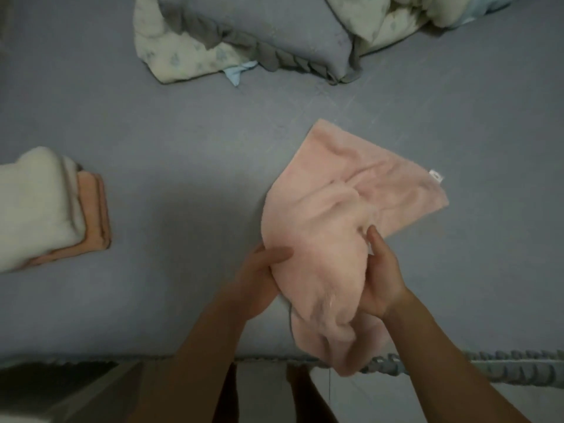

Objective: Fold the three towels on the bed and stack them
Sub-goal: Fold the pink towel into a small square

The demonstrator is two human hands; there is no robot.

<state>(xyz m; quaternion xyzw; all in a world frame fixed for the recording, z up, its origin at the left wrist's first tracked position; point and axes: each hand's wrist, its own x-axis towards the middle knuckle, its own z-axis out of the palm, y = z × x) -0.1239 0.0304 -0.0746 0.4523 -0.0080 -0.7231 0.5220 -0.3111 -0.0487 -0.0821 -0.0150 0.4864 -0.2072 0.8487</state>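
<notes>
Towels: 2 done, white towel on orange towel, bed left. 3rd, pink towel, unfolded, near edge; left hand & right hand each clutching it. Left: fold, stack.

Three towels are on the bed: one pale pink towel right of centre in the frame, partly spread out and partly gathered up, plus one white folded towel and one orange folded towel at the left edge, the white one lying on top of the orange. Two hands are in view at lower centre, the left hand and the right hand, one on each side of the pink towel. Along the top of the frame sits one grey pillow and one crumpled pale patterned quilt.
</notes>
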